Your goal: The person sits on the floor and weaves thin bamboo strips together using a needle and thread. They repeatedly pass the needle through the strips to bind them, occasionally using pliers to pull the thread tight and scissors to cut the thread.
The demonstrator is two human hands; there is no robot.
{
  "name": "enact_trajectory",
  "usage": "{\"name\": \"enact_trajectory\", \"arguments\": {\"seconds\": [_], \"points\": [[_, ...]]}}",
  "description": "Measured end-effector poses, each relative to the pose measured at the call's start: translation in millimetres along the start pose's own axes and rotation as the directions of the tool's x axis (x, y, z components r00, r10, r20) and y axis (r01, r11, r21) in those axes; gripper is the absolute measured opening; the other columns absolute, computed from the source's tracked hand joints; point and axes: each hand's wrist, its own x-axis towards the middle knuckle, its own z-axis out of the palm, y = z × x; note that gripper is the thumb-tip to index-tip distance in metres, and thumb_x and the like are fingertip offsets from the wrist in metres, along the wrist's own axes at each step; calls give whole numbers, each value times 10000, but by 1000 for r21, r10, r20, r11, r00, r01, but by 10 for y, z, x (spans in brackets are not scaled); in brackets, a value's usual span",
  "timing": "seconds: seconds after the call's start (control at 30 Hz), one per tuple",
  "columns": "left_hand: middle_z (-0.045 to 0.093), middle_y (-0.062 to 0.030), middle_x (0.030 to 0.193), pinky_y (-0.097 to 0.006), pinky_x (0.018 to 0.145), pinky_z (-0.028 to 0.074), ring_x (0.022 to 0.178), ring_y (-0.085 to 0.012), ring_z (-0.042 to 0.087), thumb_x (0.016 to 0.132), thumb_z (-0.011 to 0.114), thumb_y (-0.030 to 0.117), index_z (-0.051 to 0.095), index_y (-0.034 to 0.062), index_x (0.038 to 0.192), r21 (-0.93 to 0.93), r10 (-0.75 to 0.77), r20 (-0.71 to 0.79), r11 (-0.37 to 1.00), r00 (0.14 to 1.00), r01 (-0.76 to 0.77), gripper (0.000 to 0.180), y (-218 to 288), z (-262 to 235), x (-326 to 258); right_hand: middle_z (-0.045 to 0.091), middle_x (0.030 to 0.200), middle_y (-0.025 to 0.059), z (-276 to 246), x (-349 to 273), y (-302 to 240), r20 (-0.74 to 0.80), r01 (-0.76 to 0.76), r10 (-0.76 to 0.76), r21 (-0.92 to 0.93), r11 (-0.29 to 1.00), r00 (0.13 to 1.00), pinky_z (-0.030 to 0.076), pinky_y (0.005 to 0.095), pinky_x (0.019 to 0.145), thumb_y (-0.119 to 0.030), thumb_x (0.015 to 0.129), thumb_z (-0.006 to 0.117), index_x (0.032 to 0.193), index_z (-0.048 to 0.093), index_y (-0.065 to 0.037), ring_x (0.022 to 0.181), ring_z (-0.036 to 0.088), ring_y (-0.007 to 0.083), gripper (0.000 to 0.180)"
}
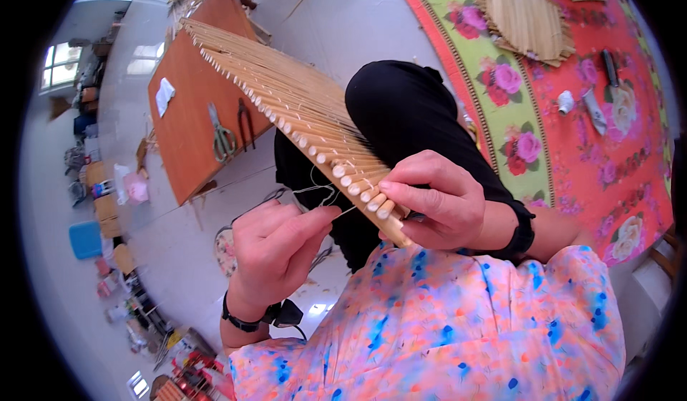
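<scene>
A long mat of thin reed stalks point(286, 75), bound side by side with white thread, slants from the far left down to my lap. Its pale cut ends line the edge facing me. My right hand point(440, 200) grips the near end, thumb and fingers pinching the last stalks. Just left of that end, my left hand point(283, 240) is closed in a pinch on a white thread point(322, 187). The thread runs loosely from the fingers to the mat's edge, with a slack loop beside it.
A brown wooden board point(193, 114) at left bears scissors point(222, 134), pliers point(245, 123) and a crumpled white tissue point(164, 96). On the flowered cloth point(501, 136) at right lie an oval reed piece point(524, 18), a thread spool point(565, 102) and a dark-handled tool point(610, 68).
</scene>
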Motion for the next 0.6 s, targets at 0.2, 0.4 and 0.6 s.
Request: {"name": "enact_trajectory", "arguments": {"seconds": [0.2, 0.4, 0.6], "points": [[463, -27, 561, -307, 455, 314, 459, -196, 436, 686, 718, -38, 674, 35, 937, -13, -87, 15, 996, 996, 87, 265, 42, -71, -155, 618, 910, 147, 108, 56, 57, 9, 38, -40, 158, 987, 999, 527, 316, 610, -170, 739, 762, 1013, 645, 67, 758, 636, 270, 381], [519, -50, 590, -319, 476, 371, 493, -211, 497, 685, 723, -45, 649, 35, 905, 12, -164, 41, 986, 986, 164, 246, 115, -145, -163, 614, 909, 150, 127, 111, 74, 14, 30, -35, 257, 966, 999, 537, 319, 607, -162, 746, 749, 1004, 638, 70, 751, 644, 277, 365], [578, -80, 645, -315, 508, 420, 547, -245, 562, 682, 722, -46, 636, 28, 908, 45, -163, 42, 986, 986, 161, 252, 169, -158, -38, 609, 908, 155, 100, 119, 97, -17, 31, -27, 280, 960, 999, 543, 322, 607, -138, 729, 749, 992, 631, 82, 749, 646, 284, 362]]}}
